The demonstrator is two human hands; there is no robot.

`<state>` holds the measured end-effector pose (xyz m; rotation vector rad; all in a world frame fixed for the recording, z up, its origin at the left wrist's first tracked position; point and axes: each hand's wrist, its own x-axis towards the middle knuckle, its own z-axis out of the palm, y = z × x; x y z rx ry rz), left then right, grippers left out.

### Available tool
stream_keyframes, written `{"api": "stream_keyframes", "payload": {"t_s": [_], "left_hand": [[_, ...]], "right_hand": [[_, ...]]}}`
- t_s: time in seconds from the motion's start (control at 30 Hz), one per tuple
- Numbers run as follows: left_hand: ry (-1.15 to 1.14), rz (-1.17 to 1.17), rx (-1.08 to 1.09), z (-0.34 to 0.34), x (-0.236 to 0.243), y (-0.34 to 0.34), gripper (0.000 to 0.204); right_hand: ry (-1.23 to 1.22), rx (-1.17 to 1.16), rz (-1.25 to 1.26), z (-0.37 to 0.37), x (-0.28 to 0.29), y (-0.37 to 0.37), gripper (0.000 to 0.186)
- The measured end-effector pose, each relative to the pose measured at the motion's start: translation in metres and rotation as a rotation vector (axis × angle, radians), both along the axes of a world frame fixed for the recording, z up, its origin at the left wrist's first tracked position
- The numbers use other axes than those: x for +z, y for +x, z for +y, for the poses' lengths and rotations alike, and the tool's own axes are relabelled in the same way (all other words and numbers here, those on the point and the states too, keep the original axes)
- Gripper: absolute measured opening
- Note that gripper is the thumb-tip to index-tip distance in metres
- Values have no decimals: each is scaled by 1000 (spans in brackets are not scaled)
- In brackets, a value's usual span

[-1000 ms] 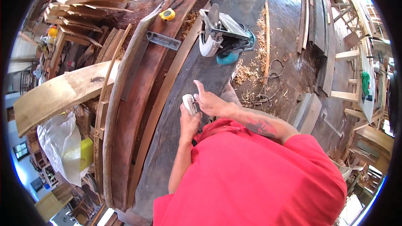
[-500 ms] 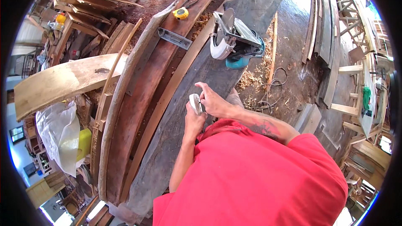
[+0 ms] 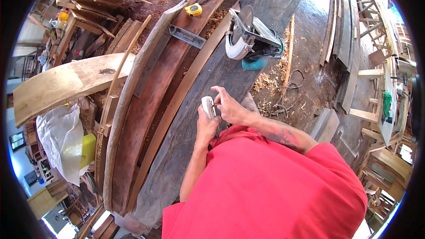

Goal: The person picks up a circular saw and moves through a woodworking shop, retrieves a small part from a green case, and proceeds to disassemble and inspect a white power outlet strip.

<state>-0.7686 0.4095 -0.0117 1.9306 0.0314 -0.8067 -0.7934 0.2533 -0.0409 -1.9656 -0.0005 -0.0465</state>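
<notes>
My left hand is closed around a small white oblong tool, held upright above the dark wooden slab. At the tool's side, my right hand pinches a thin dark piece that joins or touches it; the exact kind cannot be made out. Beyond my hands, a teal circular saw lies upturned on the slab, its blade pointing up. On the reddish plank to the left rests a grey metal angle piece. Farther along that plank sits a yellow tape measure.
A bark-edged board runs along the plank's left side. Stacked offcuts stand at the far left, above a pale curved board and a white plastic bag. A looped cord and shavings lie right of the slab.
My hands stay together on the white tool and have shifted slightly. The right fingers have drawn closer to its side. The surroundings shift a little with the view.
</notes>
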Motion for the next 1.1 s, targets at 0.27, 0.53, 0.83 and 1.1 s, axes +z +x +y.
{"api": "stream_keyframes", "payload": {"t_s": [0.27, 0.53, 0.83, 1.1], "left_hand": [[23, 68, 17, -1, 7, 3, 68], [51, 25, -10, -6, 9, 4, 77], [1, 43, -6, -4, 4, 3, 78], [-20, 49, 54, -6, 6, 2, 77]], "right_hand": [[-184, -3, 442, -1, 24, 3, 61], [-108, 49, -131, -6, 10, -2, 54], [-160, -36, -74, -2, 18, -3, 41], [-7, -144, 216, -5, 1, -10, 15]]}}
